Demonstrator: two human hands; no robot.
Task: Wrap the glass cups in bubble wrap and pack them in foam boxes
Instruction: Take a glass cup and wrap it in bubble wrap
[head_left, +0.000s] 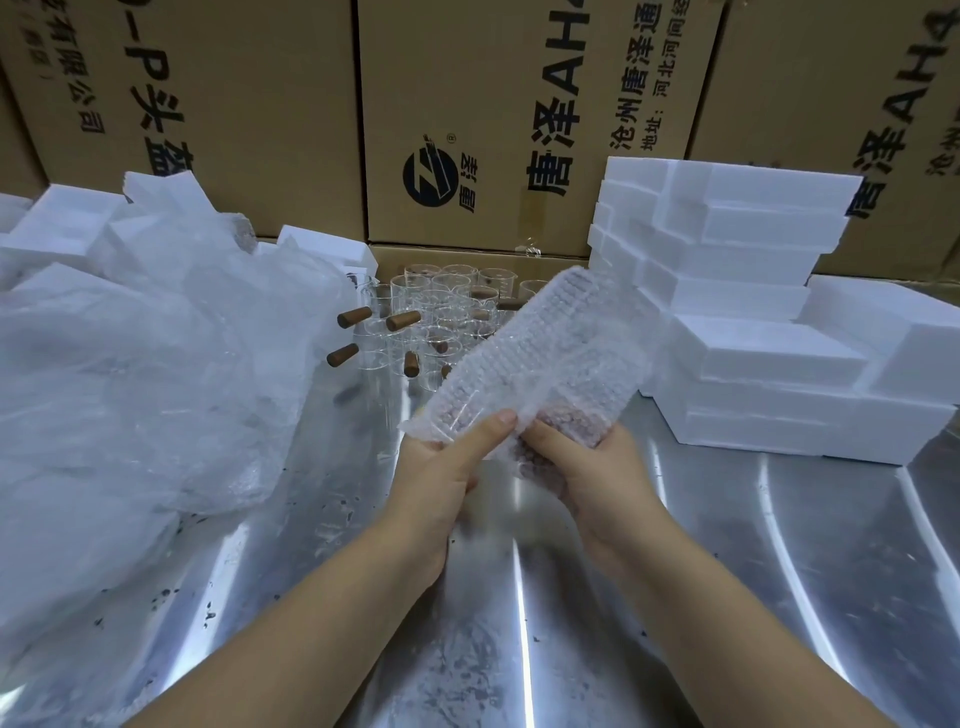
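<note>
I hold a sheet of bubble wrap (540, 353) up over the metal table, its far end pointing away from me. My left hand (441, 467) pinches its near left corner between thumb and fingers. My right hand (592, 467) grips the near right edge from below. Behind the sheet stand several clear glass cups (441, 306) with brown wooden handles (356, 317), clustered at the table's far middle. White foam boxes (737, 322) are stacked on the right. No cup is visible inside the sheet.
A big heap of clear plastic and bubble wrap (135, 364) covers the left side, with more foam pieces (78, 218) behind it. Printed cardboard cartons (467, 114) form a wall at the back. The shiny metal table (519, 597) is speckled with dark crumbs.
</note>
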